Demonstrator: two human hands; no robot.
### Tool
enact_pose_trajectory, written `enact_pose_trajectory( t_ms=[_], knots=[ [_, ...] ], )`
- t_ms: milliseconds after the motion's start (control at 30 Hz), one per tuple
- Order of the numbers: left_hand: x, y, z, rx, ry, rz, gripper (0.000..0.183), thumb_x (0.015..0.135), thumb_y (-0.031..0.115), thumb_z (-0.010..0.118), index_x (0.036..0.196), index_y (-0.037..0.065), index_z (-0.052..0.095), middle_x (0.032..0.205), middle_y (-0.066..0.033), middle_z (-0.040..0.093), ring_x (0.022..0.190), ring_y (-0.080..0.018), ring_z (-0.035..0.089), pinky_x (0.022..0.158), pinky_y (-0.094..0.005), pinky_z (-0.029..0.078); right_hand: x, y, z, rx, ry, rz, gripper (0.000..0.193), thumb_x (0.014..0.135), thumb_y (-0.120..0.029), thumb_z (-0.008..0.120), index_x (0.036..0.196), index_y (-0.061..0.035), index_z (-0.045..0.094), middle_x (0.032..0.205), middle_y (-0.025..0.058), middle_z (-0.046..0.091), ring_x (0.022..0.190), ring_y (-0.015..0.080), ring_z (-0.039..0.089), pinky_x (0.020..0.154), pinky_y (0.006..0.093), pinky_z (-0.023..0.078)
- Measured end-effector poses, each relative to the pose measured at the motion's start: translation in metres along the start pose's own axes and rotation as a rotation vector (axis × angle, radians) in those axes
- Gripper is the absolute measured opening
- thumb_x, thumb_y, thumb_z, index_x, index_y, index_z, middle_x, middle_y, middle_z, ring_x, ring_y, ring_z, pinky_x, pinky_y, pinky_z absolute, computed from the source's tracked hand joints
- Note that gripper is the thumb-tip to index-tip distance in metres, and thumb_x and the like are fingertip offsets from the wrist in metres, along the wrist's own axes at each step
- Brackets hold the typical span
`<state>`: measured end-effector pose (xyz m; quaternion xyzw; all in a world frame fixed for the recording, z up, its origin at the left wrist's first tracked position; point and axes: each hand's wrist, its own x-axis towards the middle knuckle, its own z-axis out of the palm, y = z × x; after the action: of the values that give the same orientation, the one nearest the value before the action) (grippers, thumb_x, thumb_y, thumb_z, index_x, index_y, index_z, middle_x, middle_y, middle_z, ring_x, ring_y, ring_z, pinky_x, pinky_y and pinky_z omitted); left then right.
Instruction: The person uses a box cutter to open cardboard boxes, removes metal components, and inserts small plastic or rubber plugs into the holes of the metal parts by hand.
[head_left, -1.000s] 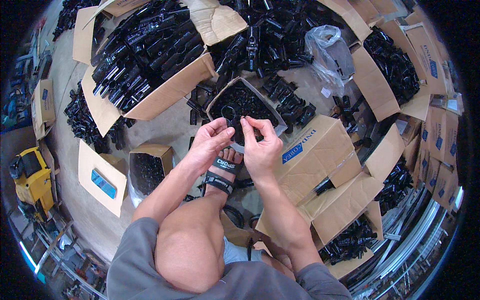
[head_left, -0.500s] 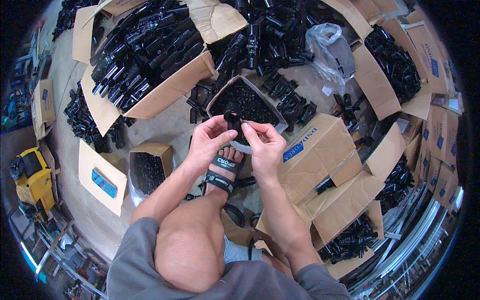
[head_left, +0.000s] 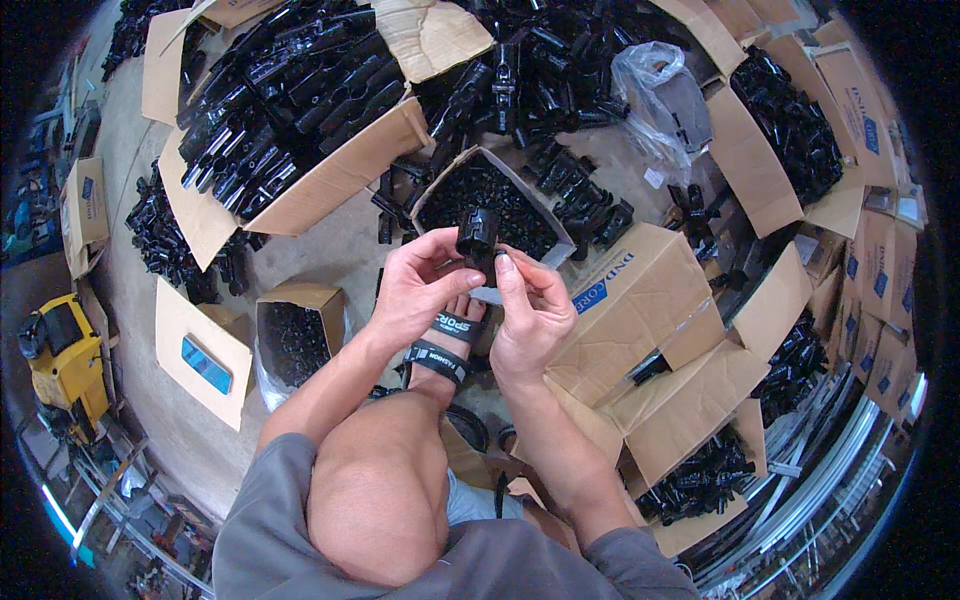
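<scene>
My left hand (head_left: 428, 282) is closed round a black, hollow, tube-shaped fitting (head_left: 478, 230), thumb in front and fingers behind. It stands roughly upright above the near edge of a small open carton (head_left: 566, 250) filled with small black parts. Against the fitting's right side, my right hand (head_left: 538, 305) pinches with thumb and forefinger. Something small and dark shows at those fingertips, too small to name. Below the hands is my foot in a black strapped sandal (head_left: 438, 357).
A large carton (head_left: 340, 165) of black tubular parts stands at the far left, with more parts heaped beyond. Closer on the right is a brown carton (head_left: 640, 300). A phone (head_left: 207, 364) lies on a carton flap at left. A clear plastic bag (head_left: 655, 100) sits far right.
The fitting has risen slightly and turned, so more of its side shows. My right hand has shifted a little down, its fingers still against the fitting.
</scene>
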<state>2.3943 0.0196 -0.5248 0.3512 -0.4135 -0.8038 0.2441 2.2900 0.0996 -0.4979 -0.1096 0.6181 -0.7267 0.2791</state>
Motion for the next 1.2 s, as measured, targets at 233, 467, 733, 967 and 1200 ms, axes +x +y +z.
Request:
enact_pose_trajectory(
  t_ms=[233,467,733,967,1200],
  knots=[
    [0.000,-0.004,-0.005,0.009,-0.010,-0.040,0.042,0.086,-0.002,0.075,0.127,0.003,0.066,0.118,-0.0064,0.073,0.105,-0.0132,0.068,0.095,-0.0303,0.054,0.003,-0.001,-0.009,-0.001,-0.042,0.078,0.006,0.093,-0.001,0.073,0.098,0.0019,0.072,0.105,0.0131,0.075,0.093,0.0141,0.069,0.083,0.0273,0.056],
    [0.001,-0.005,0.001,0.040,0.019,-0.024,0.041,0.085,-0.002,0.077,0.125,0.002,0.067,0.113,-0.0050,0.073,0.100,-0.0118,0.068,0.091,-0.0288,0.055,0.002,-0.005,-0.007,0.027,0.026,0.176,0.010,0.094,-0.004,0.073,0.101,0.0023,0.072,0.103,0.0116,0.075,0.086,0.0097,0.066,0.076,0.0237,0.053],
    [0.000,0.006,0.009,0.544,0.108,0.061,0.043,0.087,0.002,0.077,0.128,-0.003,0.064,0.114,-0.0084,0.072,0.104,-0.0136,0.067,0.092,-0.0299,0.055,0.005,0.020,-0.021,-0.254,-0.045,0.218,0.022,0.092,-0.010,0.077,0.108,0.0036,0.072,0.102,0.0082,0.072,0.089,0.0099,0.065,0.078,0.0244,0.051],
    [0.006,0.010,-0.002,0.227,0.033,-0.202,0.039,0.095,0.008,0.069,0.132,-0.002,0.062,0.122,-0.0089,0.069,0.109,-0.0147,0.066,0.097,-0.0318,0.053,0.024,0.034,-0.032,0.037,-0.080,0.530,0.025,0.097,-0.018,0.071,0.113,0.0023,0.070,0.098,0.0047,0.072,0.083,0.0092,0.063,0.075,0.0245,0.051],
    [0.002,-0.016,-0.017,-0.155,0.050,-0.439,0.034,0.102,0.018,0.064,0.132,0.003,0.062,0.124,-0.0051,0.068,0.112,-0.0127,0.064,0.098,-0.0342,0.054,0.023,0.053,-0.037,-0.134,-0.195,0.587,0.023,0.099,-0.019,0.069,0.111,0.0001,0.072,0.097,0.0033,0.073,0.085,0.0092,0.065,0.077,0.0253,0.052]
  ],
)
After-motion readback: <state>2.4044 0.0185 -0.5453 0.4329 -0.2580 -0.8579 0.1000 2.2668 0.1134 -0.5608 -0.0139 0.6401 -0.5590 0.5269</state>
